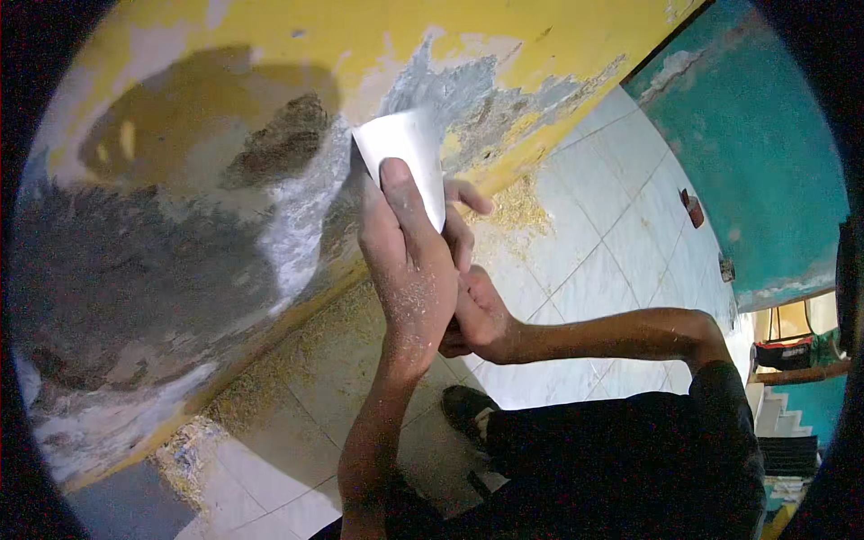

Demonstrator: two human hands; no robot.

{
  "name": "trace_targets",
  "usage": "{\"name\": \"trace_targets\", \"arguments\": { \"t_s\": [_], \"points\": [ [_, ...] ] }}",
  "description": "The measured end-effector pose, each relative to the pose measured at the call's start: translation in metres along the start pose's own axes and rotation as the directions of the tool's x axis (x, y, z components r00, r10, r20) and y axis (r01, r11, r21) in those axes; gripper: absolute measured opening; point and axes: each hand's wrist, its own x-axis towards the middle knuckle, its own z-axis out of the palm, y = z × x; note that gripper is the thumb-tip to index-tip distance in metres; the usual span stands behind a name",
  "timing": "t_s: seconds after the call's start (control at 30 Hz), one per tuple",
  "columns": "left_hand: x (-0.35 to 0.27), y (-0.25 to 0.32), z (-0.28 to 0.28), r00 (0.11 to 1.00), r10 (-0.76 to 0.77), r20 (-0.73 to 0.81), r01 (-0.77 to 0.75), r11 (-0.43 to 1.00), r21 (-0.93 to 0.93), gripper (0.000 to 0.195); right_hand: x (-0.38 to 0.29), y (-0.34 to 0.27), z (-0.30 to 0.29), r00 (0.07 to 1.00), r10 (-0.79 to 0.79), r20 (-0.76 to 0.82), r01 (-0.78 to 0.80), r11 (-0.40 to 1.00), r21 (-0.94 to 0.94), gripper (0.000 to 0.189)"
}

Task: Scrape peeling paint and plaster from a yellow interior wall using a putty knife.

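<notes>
My left hand [415, 270], dusted with pale specks, grips a thin flat white sheet or blade [405, 142]. The thumb lies along its near face and the fingers curl behind it; glare hides its surface, so I cannot tell what it is made of. Its wide end is at or just in front of the wall [466, 81], where yellow paint has broken away to grey and whitish plaster. Close by the heel and fingers of my left hand, my right hand [482, 314] is curled up. Whether it holds anything is hidden.
Paint flakes [520, 209] and debris [192, 452] lie along the wall's foot on pale floor tiles [594, 196]. My shoe [466, 413] stands on the tiles. A teal wall [763, 155] rises at right, with a small reddish object [692, 208] near its base.
</notes>
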Motion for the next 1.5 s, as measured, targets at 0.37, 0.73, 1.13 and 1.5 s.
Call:
{"name": "trace_targets", "arguments": {
  "t_s": [0.37,0.73,1.13,1.5],
  "points": [
    [0.0,-0.012,0.007,0.993,-0.041,-0.108,0.042,0.999,0.008,0.043,0.0,-0.004,-0.004,1.0,0.0,0.018,0.0,0.999,-0.038,0.043],
    [0.002,0.005,0.009,0.996,-0.091,0.01,0.091,0.996,-0.02,0.044,0.001,-0.008,-0.008,0.996,-0.054,0.064,0.058,0.997,-0.06,0.032],
    [-0.001,0.0,0.005,0.997,-0.072,0.014,0.073,0.997,-0.027,0.046,-0.001,-0.009,0.003,0.999,0.013,-0.029,-0.01,0.996,0.093,0.027],
    [-0.007,-0.001,0.007,1.0,0.021,0.001,-0.021,1.0,0.008,0.041,0.001,-0.015,0.006,0.992,0.073,-0.104,-0.066,0.995,0.074,0.032]
  ]
}}
